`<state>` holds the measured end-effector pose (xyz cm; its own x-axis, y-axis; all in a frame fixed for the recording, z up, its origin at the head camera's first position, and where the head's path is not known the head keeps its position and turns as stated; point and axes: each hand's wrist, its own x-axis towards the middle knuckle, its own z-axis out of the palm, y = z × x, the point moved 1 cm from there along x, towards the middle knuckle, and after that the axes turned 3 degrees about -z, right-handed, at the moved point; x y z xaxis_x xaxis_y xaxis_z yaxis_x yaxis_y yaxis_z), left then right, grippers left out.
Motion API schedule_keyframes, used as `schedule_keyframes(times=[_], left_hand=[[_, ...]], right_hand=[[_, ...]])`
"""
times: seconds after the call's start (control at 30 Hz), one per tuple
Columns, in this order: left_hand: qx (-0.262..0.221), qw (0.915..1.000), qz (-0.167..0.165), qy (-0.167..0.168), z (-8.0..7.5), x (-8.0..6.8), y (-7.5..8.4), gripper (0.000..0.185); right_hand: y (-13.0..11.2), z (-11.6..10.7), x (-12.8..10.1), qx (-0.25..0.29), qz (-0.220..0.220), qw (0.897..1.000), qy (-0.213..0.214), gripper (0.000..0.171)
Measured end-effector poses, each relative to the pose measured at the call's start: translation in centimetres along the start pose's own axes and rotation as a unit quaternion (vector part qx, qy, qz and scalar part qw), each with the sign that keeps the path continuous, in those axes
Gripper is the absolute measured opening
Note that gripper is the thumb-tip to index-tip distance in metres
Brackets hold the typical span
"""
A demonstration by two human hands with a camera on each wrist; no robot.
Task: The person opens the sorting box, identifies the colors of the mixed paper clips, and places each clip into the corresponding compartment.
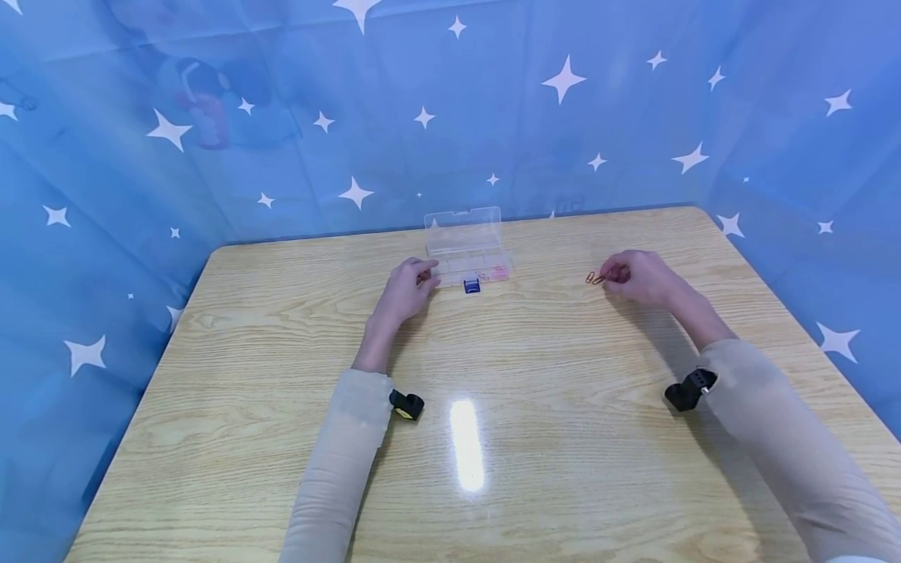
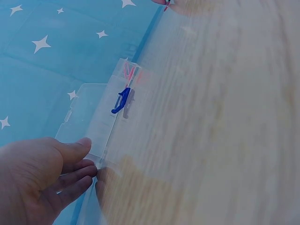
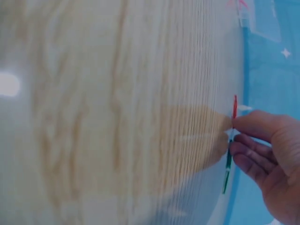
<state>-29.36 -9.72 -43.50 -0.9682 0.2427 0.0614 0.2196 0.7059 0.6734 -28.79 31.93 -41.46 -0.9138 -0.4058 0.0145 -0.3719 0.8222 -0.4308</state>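
A clear plastic compartment box [image 1: 468,259] stands at the table's far side, its lid [image 1: 464,227] raised toward the curtain. My left hand [image 1: 408,289] holds the box's left end, thumb and fingers at its edge. Pink paper clips [image 1: 500,272] lie in the right-hand compartment. A blue clip [image 1: 472,286] sits at the box's front edge. To the right, my right hand [image 1: 637,277] pinches at a red paper clip [image 1: 598,279] with bent thumb and fingers. Another red paper clip [image 1: 590,277] lies just left. A slim green piece [image 3: 227,171] shows below the fingertips in the right wrist view.
The wood-grain table [image 1: 535,469] reflects a bright light patch. Behind it and along both sides hangs a blue curtain [image 1: 296,70] with white stars. Black wrist cameras [image 1: 407,405] sit at both sleeves, close over the table.
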Motion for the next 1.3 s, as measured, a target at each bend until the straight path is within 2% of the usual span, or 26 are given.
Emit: schedule_keyframes(times=[0.2,0.63,0.8,1.3], left_hand=[[0.006,1.0000,-0.001,0.004,0.0,0.0,0.0,0.040],[0.002,1.0000,-0.001,0.005,0.0,-0.1,0.2,0.040],[0.003,1.0000,0.002,0.005,0.0,-0.1,0.1,0.040],[0.001,1.0000,0.006,0.006,0.0,-0.1,0.0,0.040]], right_hand=[[0.1,0.0,0.1,0.001,0.010,1.000,-0.009,0.009],[-0.1,0.1,0.3,-0.009,0.005,1.000,0.009,0.006],[-0.6,0.3,0.6,-0.011,-0.003,1.000,0.021,0.007],[-2.4,1.2,2.2,0.017,-0.008,1.000,0.022,0.008]])
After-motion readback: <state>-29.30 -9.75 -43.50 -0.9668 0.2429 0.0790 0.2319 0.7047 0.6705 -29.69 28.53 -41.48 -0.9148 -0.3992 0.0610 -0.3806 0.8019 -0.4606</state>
